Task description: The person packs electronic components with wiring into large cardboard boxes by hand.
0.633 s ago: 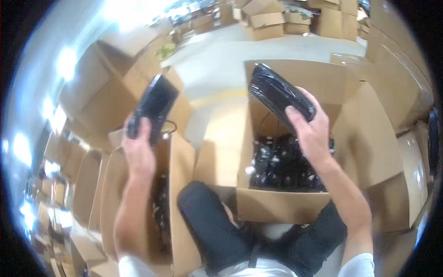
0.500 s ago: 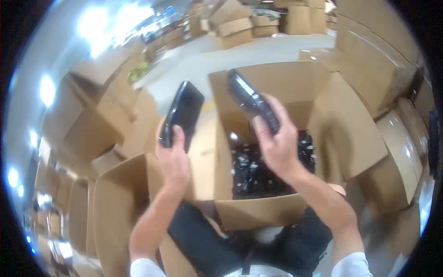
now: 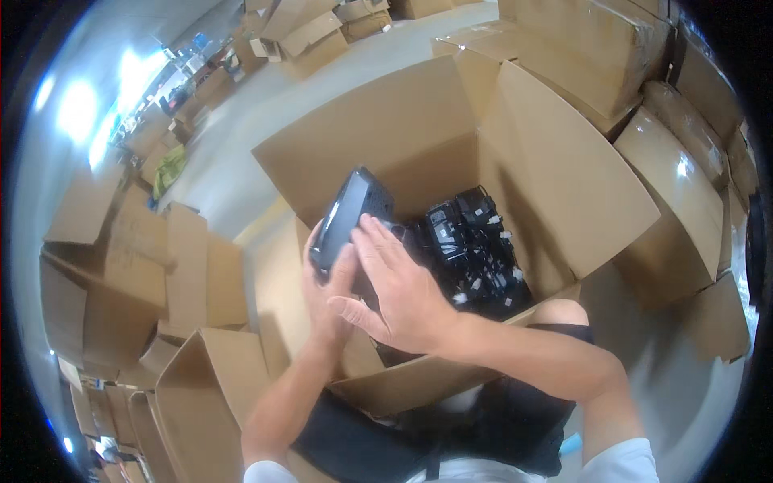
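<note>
My left hand (image 3: pixel 325 310) is closed round a glossy black box-shaped electronic device (image 3: pixel 342 216), held tilted upright above a large open carton (image 3: pixel 370 121). Whether it is one unit or two pressed together, I cannot tell. My right hand (image 3: pixel 407 296) has its fingers stretched out flat, and their tips touch the near right side of the device. Inside the carton lie several similar black devices (image 3: pixel 475 258) with small white connectors and cables among them; my right hand hides part of them.
The carton stands between my legs with its flaps up. Another open carton (image 3: pixel 217 370) is at the left, with loose cartons (image 3: pixel 121 266) beyond it. Taped cartons (image 3: pixel 580 56) are stacked at the far right. Grey floor (image 3: pixel 233 121) shows ahead.
Half a second ago each hand held a black device, apart. My hands have come together at the left, and my right fingers now lie flat against what my left hand holds. The view has turned.
</note>
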`<state>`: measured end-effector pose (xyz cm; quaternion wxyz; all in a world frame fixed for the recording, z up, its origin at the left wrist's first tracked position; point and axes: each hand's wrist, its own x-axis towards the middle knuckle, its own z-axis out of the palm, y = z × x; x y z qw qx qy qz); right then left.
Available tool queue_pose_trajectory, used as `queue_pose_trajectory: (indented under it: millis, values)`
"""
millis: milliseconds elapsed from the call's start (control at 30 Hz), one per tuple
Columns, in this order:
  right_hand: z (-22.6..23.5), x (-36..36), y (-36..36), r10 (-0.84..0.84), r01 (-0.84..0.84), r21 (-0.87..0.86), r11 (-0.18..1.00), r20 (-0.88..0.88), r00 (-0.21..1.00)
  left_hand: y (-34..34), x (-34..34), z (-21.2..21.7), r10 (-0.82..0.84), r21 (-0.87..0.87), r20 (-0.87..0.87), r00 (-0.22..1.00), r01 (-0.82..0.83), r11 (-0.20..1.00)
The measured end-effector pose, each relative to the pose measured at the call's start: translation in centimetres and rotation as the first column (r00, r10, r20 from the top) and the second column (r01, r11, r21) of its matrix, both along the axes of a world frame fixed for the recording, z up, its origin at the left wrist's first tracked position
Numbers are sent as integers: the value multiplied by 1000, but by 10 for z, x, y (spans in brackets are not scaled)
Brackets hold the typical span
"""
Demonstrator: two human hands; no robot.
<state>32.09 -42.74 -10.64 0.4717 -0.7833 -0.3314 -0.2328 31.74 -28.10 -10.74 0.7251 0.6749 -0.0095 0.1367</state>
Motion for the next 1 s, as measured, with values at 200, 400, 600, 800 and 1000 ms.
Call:
queue_pose_trajectory:
  millis: [200,400,600,800,1000]
  values:
    - [28,57,-43,-92,160,179,971,-338,937,31,-8,7,-105,-279,-183,977,51,959]
    - [-13,64,-17,398,145,566,812,-717,572,31,-10,-2,13,127,-58,998,-6,992]
    - [-12,58,13,323,271,642,718,-651,687,39,7,-15,291,278,218,931,-346,896]
    - [-6,76,6,79,168,400,901,-532,843,41,3,-15,120,45,-37,992,-118,992]
    - [7,113,5,189,-147,127,981,-449,874,46,-2,-10,-290,286,-445,847,441,851]
